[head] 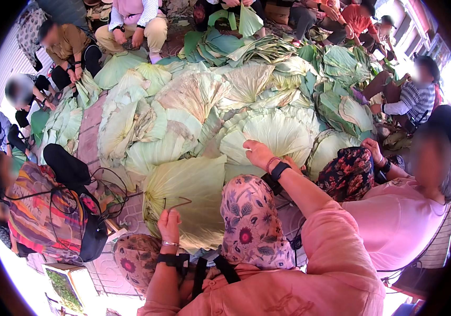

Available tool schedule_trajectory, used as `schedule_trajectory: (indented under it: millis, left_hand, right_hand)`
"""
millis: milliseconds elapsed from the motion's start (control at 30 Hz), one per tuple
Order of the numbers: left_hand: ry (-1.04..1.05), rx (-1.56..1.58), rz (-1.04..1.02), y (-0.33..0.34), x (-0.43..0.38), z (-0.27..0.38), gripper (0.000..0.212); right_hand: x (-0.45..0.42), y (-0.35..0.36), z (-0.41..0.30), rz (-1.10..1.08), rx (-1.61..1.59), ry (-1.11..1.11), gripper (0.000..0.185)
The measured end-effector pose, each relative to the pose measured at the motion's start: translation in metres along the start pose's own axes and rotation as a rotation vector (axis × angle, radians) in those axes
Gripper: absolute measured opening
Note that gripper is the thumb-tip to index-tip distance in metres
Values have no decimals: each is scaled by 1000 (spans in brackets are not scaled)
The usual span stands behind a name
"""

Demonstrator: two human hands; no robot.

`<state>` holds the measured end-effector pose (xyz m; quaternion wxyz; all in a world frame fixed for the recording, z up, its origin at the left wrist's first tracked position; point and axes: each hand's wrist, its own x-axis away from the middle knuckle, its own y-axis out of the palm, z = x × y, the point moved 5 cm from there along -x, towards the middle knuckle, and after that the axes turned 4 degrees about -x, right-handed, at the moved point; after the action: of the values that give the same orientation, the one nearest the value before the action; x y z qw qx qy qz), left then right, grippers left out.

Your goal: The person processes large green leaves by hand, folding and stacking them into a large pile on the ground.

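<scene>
My left hand point(169, 225) is closed around a thin, bent brown strip point(180, 203), perhaps a stem or cord; its lower part is hidden in the fist. Just beyond lies a large, folded yellow-green lotus leaf point(193, 189) in front of my knees, which are covered in floral cloth. My right hand point(260, 153) reaches over a stack of pale round lotus leaves point(278, 132), its back towards me. Whether its fingers grip a leaf is hidden. Close to its wrist, part of another hand point(293, 164) shows; whose it is cannot be told.
Dried and green leaves point(193, 93) spread across the paved ground point(91, 130). People sit around them, one in pink point(399, 221) close on my right and one in patterned clothing point(47, 205) on my left. Black cables point(108, 197) loop at the left near a white box point(69, 282).
</scene>
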<state>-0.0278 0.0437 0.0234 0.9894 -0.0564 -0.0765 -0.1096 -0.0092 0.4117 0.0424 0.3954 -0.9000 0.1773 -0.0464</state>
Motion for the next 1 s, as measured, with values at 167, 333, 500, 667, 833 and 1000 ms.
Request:
schedule_trajectory:
  millis: [167,333,500,667,833,1000]
  left_hand:
    - [36,3,-21,2,4,10,20]
    - [94,47,-50,-5,4,7,19]
    - [67,2,-41,-10,4,4,15]
    - [12,-184,-123,-18,8,-16,12]
    - [29,-354,-400,-1,16,-38,15]
    - [238,-618,-230,8,16,-4,19]
  right_hand:
    - [11,-32,-117,-35,-101,-260,18]
    - [39,1,-199,-174,-418,-302,14]
    - [73,88,-220,-275,-451,-274,18]
    - [104,155,-184,-353,-564,100,35]
    - [112,159,-167,-554,-661,316,36]
    - [106,179,-119,-450,-487,229,25]
